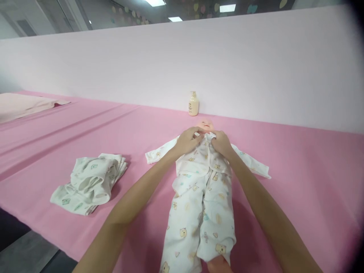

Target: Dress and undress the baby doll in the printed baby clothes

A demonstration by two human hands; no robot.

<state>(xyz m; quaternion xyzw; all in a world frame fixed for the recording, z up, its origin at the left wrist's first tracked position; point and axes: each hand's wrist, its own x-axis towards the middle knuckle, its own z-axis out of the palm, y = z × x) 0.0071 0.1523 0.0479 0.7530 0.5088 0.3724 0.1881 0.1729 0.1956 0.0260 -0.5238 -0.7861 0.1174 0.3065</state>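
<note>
A baby doll (206,125) lies on its back, head toward the wall, dressed in a white printed baby jacket (195,163) and matching trousers (187,212). Its sleeves spread out to both sides, and one foot shows below a trouser leg. At the doll's neck, my left hand (190,140) has its fingers closed at the left side of the jacket collar. Opposite it, my right hand (222,143) pinches the right collar edge. The two jacket fronts meet near the chest, and my fingers partly hide the neckline.
Folded white printed baby clothes (93,182) lie on the pink sheet (136,129) at left. A cream pump bottle (193,104) stands by the white wall (256,68), just beyond the doll's head. A pale pink cloth (25,104) lies at the far left. The table edge runs along the lower left.
</note>
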